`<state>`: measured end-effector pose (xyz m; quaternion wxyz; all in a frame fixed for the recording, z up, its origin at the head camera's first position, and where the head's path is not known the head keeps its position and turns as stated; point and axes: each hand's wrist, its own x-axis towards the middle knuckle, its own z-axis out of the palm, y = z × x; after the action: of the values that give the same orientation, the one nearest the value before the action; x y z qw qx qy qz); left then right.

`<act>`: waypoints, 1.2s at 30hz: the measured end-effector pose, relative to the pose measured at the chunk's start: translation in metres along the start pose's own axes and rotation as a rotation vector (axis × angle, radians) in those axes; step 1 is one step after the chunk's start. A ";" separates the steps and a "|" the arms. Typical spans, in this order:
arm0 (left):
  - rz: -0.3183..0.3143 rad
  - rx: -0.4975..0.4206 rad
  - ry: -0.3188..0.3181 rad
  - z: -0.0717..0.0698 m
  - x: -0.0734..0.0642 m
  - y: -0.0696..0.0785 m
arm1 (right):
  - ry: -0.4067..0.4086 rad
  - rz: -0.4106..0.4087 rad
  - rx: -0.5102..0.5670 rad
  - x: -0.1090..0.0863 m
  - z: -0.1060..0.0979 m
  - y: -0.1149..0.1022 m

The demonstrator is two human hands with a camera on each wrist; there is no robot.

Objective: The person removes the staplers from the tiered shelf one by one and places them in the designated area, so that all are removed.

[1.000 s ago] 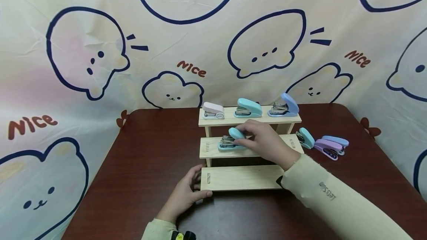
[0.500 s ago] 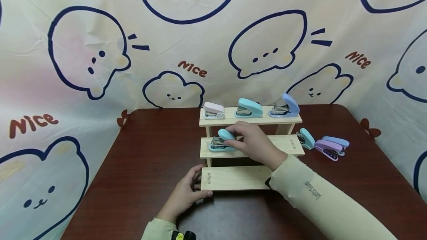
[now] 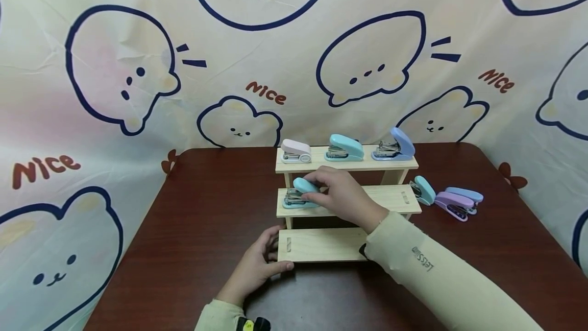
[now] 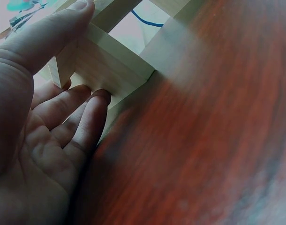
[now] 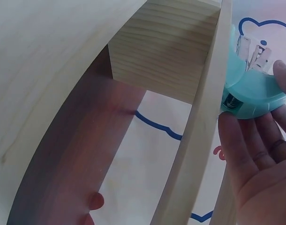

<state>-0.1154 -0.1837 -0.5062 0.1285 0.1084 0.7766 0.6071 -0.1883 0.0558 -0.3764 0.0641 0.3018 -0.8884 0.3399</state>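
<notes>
A three-step wooden display stand stands on the table. At the left end of its middle step sits a light-blue stapler, its top arm raised. My right hand pinches that arm between thumb and fingers; the right wrist view shows the stapler under the fingertips. My left hand holds the left end of the bottom step. In the left wrist view its thumb lies over the step while the curled fingers touch the wood beneath.
Along the top step stand a pale pink stapler, a turquoise stapler and a blue stapler. On the table right of the stand lie a teal stapler, a purple stapler and another blue stapler. A printed cloth hangs behind.
My right hand has slid the light-blue stapler leftward along the middle step to its left end. The left hand has kept its place on the bottom step.
</notes>
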 end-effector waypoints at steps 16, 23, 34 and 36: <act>0.019 0.013 0.012 0.000 0.000 -0.001 | -0.115 0.066 -0.183 0.008 0.006 -0.010; 0.022 0.005 0.003 0.001 0.000 -0.001 | -0.207 0.100 -0.285 0.012 0.011 -0.023; 0.029 -0.008 0.004 0.002 0.000 -0.002 | -0.148 0.128 -0.233 0.007 0.013 -0.021; 0.030 -0.008 0.006 0.001 0.000 -0.002 | -0.121 0.126 -0.211 0.006 0.015 -0.019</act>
<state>-0.1147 -0.1831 -0.5086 0.1176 0.1175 0.7729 0.6124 -0.1805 0.0326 -0.3750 0.0204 0.2570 -0.9387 0.2290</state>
